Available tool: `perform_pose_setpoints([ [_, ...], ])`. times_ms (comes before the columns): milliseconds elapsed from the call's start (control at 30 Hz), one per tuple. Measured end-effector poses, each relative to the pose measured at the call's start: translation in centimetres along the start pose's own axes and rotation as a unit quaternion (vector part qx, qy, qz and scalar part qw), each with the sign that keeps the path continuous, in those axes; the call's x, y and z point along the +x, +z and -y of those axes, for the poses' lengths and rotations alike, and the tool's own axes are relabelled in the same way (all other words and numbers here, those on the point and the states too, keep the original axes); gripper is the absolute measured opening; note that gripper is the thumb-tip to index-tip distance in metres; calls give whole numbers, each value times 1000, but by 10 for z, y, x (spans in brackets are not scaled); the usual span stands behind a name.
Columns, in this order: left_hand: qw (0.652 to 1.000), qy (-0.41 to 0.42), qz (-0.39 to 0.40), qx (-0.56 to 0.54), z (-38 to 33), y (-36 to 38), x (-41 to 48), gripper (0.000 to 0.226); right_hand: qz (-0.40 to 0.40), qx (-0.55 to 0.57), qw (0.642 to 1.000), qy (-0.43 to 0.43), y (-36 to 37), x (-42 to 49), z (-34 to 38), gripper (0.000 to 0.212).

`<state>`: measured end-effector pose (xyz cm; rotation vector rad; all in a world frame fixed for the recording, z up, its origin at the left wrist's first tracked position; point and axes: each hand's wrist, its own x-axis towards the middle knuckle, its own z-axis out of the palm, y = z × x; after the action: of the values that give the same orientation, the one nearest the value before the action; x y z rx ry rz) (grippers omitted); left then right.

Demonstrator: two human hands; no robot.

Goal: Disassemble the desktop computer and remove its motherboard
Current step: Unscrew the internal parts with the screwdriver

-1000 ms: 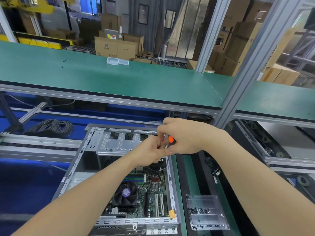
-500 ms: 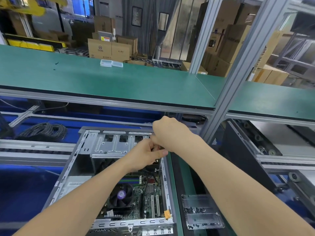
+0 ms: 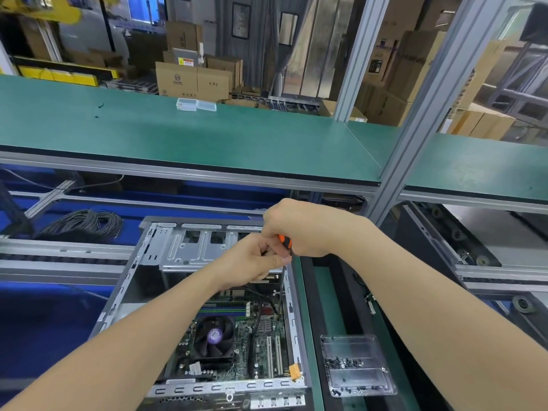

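Desktop computer (image 3: pixel 189 250): side panel off, lying open under both hands. Motherboard (image 3: pixel 264 336) seated inside, fan fitted. Right hand (image 3: pixel 299 229) grip curled round orange screwdriver (image 3: pixel 285 242) — left hand (image 3: pixel 252 261) grip pinching it lower. Loose screws in tray (image 3: pixel 355 378) — unscrewing judged partway.

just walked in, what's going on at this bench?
A person is working on an open computer case with a screwdriver. The right hand grips its orange handle from above and the left hand pinches it just below, with the shaft pointing down inside the case near its right wall. The motherboard, fan on it, is not yet out. A clear tray with small black screws lies to the right of the case.
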<state>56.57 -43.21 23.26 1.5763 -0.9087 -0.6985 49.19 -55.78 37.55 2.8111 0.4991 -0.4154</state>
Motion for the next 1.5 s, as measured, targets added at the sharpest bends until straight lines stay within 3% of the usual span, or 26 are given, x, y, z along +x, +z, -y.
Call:
perform_pose_setpoints([
  [100,1000,7,-7,-18,-5,6,-3,17,-20,8,1000,-9,4,1,0,21],
  [167,1000,10,-8,-25,-4,8,-3,41,-20,20,999,-20,4,-1,-3,16],
  [267,1000,9,-18,5,-1,8,-2,45,-28,58,998,-8,2,-5,-4,15],
  [333,999,18,-22,24,-1,10,-1,31,-107,40,990,84,4,-3,4,35],
  [400,999,21,-26,23,-1,14,-1,24,-193,-14,949,248,6,4,18,56],
  [500,999,4,-36,36,0,17,0,39,-170,2,919,357,16,16,34,61],
  [600,999,15,-26,43,0,16,-2,47,-163,-8,931,327,29,20,34,22],
  [667,999,6,-26,34,0,14,-2,44,-174,-20,939,295,29,21,31,9],
  [767,1000,-10,-22,18,-2,9,-2,39,-139,-8,963,233,23,21,24,10],
  [867,1000,-1,-7,14,-4,7,-3,11,-79,28,983,162,14,14,9,17],
  [1033,1000,0,-6,-10,-3,3,-2,36,-22,67,996,54,4,-5,-7,2],
  [1200,999,-20,3,-25,1,7,3,45,-23,79,996,34,8,-5,-13,35],
  [1333,999,-28,-9,-24,3,10,6,53,-40,89,995,21,13,-3,-14,31],
  [1500,1000,-9,-18,1,4,5,3,33,-74,129,989,19,11,-7,-10,11],
])
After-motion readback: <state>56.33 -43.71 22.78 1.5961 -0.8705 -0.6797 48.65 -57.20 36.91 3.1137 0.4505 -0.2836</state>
